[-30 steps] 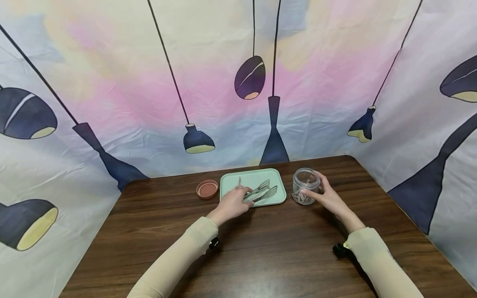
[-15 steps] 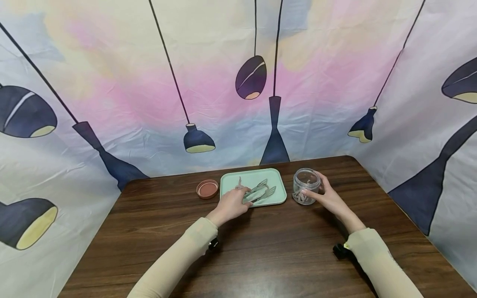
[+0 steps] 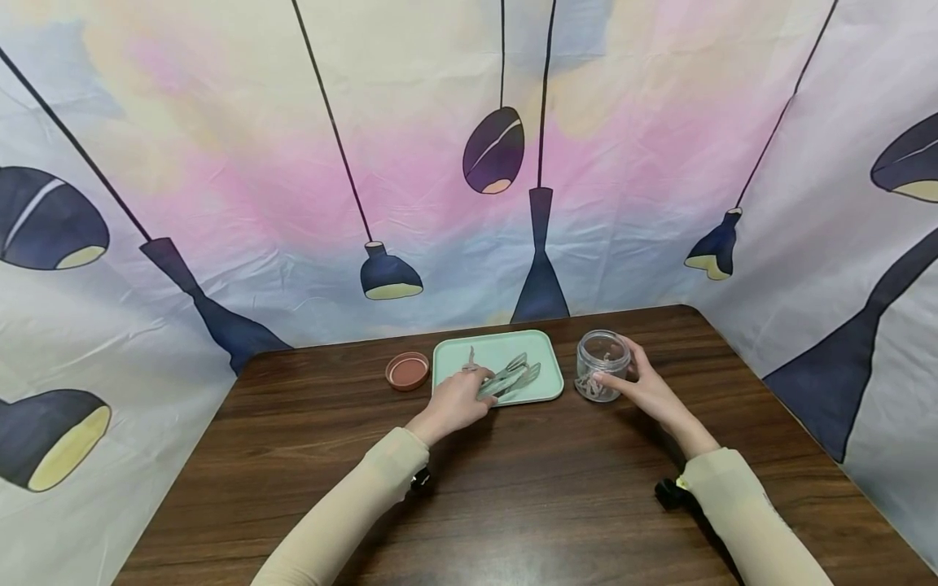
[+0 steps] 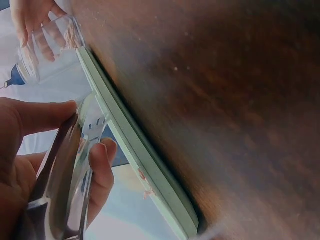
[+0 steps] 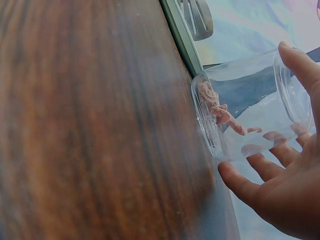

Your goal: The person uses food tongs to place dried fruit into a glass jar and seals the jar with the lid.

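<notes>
Two ends of the tongs [image 3: 504, 377], clamped in the left hand [image 3: 456, 400] over the tray [image 3: 541, 350], sit slightly closer than a second ago: the squeeze seems tighter, any catch unclear. That hand hides some tray. Right of the tray, the right hand [image 3: 645, 389] grips the jar [image 3: 602, 362]; left lies the lid [image 3: 407, 371].

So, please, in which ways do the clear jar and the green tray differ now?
The jar is transparent and round, while the tray is pale green and rectangular with rounded corners.
The jar stands tall; the tray lies low and flat.
The right hand grips the jar, while the tray lies beneath the tongs in the left hand.
Both rest on the brown table.
</notes>
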`<state>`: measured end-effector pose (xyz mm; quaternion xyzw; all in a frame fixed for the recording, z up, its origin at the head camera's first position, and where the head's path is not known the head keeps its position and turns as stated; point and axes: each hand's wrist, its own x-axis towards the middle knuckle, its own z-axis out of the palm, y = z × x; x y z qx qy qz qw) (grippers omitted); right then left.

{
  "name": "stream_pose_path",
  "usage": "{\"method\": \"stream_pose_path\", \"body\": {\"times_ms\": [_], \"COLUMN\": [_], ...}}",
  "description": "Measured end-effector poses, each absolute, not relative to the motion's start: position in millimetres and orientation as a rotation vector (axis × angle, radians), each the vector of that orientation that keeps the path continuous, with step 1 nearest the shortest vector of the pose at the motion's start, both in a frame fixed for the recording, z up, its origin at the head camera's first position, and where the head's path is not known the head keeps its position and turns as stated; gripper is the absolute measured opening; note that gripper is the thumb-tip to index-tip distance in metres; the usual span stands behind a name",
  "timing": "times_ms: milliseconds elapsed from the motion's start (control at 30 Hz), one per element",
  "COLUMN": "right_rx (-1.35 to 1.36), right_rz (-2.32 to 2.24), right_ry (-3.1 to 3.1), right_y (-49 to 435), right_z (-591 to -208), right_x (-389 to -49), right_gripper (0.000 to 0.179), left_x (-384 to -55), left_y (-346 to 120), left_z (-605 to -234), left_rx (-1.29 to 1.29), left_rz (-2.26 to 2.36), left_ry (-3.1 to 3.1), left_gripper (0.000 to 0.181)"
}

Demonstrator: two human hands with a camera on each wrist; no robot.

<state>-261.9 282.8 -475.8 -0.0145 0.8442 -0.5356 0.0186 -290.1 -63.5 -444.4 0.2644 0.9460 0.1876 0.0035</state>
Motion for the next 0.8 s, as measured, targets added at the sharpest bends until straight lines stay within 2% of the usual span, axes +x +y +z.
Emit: {"method": "stream_pose_path", "body": {"times_ms": [367, 800], "right_rx": [-0.049, -0.049], "right_rz": [-1.654, -1.657], "right_ry": [2.624, 2.617], "right_y": [283.3, 283.7], "right_z": [-475.1, -475.6], "right_x": [-262.1, -262.4], "right_gripper": [0.105, 0.105], "left_x": [-288.8, -290.8], "left_y": [-61.0, -60.6], "left_z": [-444.8, -443.3], "left_rx": [0.886, 0.934], "left_rz": [0.600, 0.689], "left_ry": [2.980, 2.974], "left_gripper": [0.029, 0.028]}}
